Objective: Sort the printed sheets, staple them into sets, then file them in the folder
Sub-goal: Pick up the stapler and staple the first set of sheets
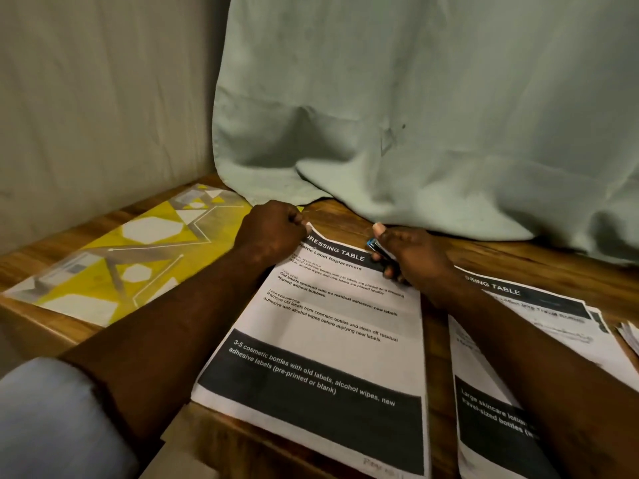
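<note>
Folder point(138, 257): yellow with white hexagons and grey bands. Sheets point(321, 340): white with black bars. Bench point(518, 257): brown wood grain. Cloth point(415, 115): pale green.

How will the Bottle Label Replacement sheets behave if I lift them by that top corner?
Probably floppy: the corner of the sheets pinched by the left hand curls up off the table. Likely light, being thin paper. If unstapled, they may slide apart; the right hand holds the stapler over them.
</note>
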